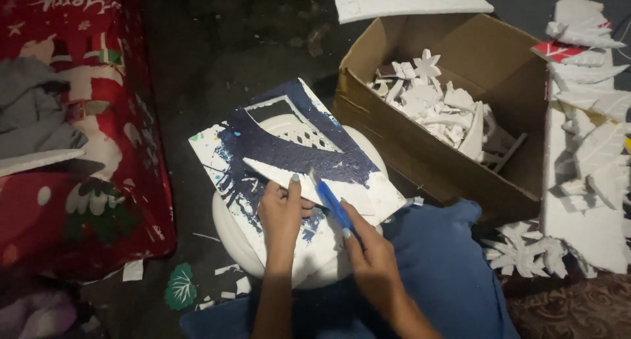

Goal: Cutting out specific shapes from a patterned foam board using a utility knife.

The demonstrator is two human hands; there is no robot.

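Fingers (294, 181) of the left hand (281, 211) pinch a narrow white foam strip (279, 173) against the paint-splattered foam board (289, 151), while the right hand (368, 253) is closed around a blue-handled craft knife (332, 204) whose tip meets the strip just beside the left fingertips; the board, dark blue over white with a cut-out opening, lies tilted on a white plastic stool (230, 230); a blue cushion (440, 266) sits under the right forearm; an open cardboard box (460, 161) of white foam offcuts stands just right of the board; a red festive cloth (112, 181) lies at the left; small scraps (227, 280) litter the floor.
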